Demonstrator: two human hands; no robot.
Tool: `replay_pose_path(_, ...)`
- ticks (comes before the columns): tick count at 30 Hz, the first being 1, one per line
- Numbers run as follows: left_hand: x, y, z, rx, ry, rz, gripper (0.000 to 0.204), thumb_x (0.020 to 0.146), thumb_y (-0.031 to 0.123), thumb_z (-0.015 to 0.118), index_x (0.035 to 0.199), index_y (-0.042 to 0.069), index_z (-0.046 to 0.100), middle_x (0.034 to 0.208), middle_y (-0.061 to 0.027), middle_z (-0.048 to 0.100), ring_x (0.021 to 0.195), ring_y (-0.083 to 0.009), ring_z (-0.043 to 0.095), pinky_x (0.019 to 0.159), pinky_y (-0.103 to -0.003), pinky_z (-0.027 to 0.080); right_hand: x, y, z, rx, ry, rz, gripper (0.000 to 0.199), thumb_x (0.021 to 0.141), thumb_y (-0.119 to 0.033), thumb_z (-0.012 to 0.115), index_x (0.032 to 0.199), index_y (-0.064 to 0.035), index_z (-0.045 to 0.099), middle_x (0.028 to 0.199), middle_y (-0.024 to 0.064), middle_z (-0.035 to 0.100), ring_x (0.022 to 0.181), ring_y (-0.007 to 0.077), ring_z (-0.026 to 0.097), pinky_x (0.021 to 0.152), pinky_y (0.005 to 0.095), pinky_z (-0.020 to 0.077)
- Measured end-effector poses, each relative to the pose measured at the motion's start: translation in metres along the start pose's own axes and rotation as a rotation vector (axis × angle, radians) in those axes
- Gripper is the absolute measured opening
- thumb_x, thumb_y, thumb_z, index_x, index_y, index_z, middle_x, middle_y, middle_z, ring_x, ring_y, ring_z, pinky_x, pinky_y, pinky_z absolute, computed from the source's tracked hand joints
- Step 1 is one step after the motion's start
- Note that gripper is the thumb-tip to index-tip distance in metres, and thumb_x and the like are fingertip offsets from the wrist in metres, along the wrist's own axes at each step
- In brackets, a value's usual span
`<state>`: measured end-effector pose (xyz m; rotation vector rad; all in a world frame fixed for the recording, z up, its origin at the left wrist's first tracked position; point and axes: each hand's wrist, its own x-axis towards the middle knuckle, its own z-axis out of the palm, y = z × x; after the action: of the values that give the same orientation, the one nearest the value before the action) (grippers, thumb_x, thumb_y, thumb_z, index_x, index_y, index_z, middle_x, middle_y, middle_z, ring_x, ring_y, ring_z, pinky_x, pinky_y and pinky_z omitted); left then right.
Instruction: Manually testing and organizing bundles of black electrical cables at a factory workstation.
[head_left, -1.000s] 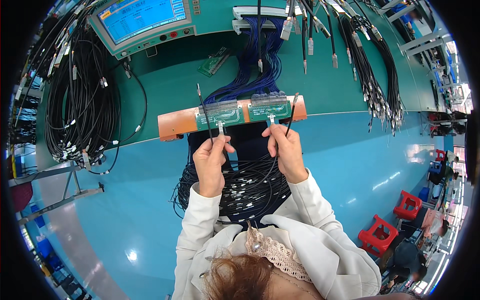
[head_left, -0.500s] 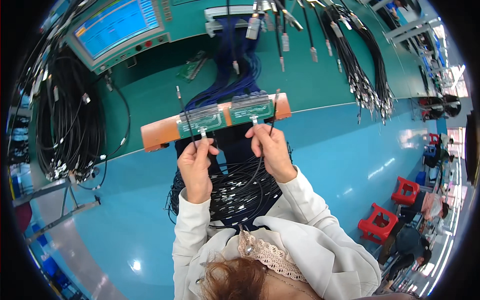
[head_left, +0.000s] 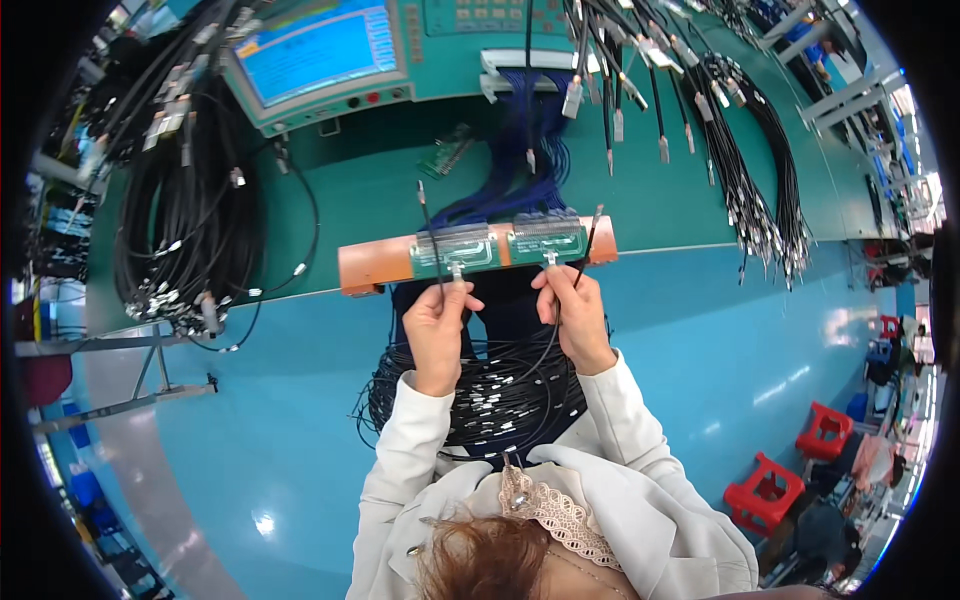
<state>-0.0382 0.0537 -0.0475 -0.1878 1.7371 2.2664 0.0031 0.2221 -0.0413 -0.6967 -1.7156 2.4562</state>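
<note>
My left hand (head_left: pixel 437 328) pinches a black cable's metal connector (head_left: pixel 458 271) at the front edge of the left green circuit board (head_left: pixel 430 262). Likewise, the fingers of my right hand (head_left: pixel 578 318) are closed on another cable connector (head_left: pixel 551 259) at the right green board (head_left: pixel 522 247). How far either connector is seated cannot be made out. Both boards are mounted on an orange-brown block (head_left: pixel 368 266) at the bench's front edge. A cable end stands up past each hand. Coiled black cables (head_left: pixel 490 385) with many pale tips lie across my lap.
Dark blue wires (head_left: pixel 490 190) run back from the boards to a pale connector on a tester with a blue screen (head_left: pixel 318 55). Black cable bundles hang left (head_left: pixel 185 220) and right (head_left: pixel 755 150). A loose green board (head_left: pixel 447 152) lies behind. Red stools (head_left: pixel 763 493) stand right.
The view has shifted, so the bench, boards and hands appear farther right in the picture. Both hands keep their pinch on the connectors at the boards.
</note>
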Motion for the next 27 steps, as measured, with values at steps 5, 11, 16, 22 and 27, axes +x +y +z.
replay_pose_path(5,-0.004,0.000,-0.011,0.023,0.048,-0.013,0.018,0.090,0.017,0.058,0.095,0.000,0.061,0.076,-0.0003,0.060,0.049,0.0009,0.032,0.042,-0.016,0.022,-0.001,0.002,0.002,-0.076,-0.046,-0.026,0.025,0.095,-0.022,0.048,0.085,-0.0018,0.059,0.055,0.0010,0.054,0.042,0.0039,0.039,0.041,0.0181,0.0265)
replay_pose_path(11,-0.067,0.048,-0.065,-0.031,0.180,0.225,0.025,0.096,0.022,0.049,0.109,0.002,0.053,0.076,0.0017,0.048,0.056,-0.0013,0.033,0.048,-0.015,0.027,-0.054,-0.004,-0.052,-0.254,0.208,-0.537,0.031,0.098,-0.033,0.043,0.112,-0.0062,0.051,0.074,-0.0039,0.045,0.055,0.0009,0.032,0.044,0.0166,0.0249)
replay_pose_path(16,-0.124,0.106,-0.143,-0.058,0.321,0.451,0.021,0.097,0.018,0.047,0.111,0.003,0.051,0.073,0.0030,0.043,0.060,-0.0029,0.033,0.053,-0.018,0.028,-0.103,-0.045,-0.112,-0.210,0.462,-0.483,0.033,0.100,-0.031,0.036,0.118,-0.0064,0.050,0.059,-0.0045,0.039,0.046,0.0021,0.027,0.041,0.0178,0.0213)
replay_pose_path(22,-0.168,0.191,-0.187,-0.279,0.694,0.463,0.028,0.099,0.018,0.042,0.120,0.001,0.043,0.063,0.0037,0.031,0.054,-0.0045,0.026,0.047,-0.022,0.025,-0.151,-0.147,-0.177,-0.405,0.645,-0.608,0.028,0.099,-0.023,0.039,0.115,-0.0040,0.053,0.055,-0.0056,0.038,0.043,0.0007,0.026,0.038,0.0177,0.0188)
replay_pose_path(27,-0.186,0.194,-0.221,-0.177,0.232,0.374,0.023,0.097,0.017,0.045,0.116,0.004,0.047,0.065,0.0032,0.032,0.050,-0.0040,0.026,0.042,-0.022,0.024,-0.166,-0.166,-0.189,-0.538,0.707,-0.650,0.018,0.096,-0.020,0.046,0.095,-0.0064,0.057,0.058,-0.0079,0.032,0.047,0.0007,0.026,0.040,0.0181,0.0185)
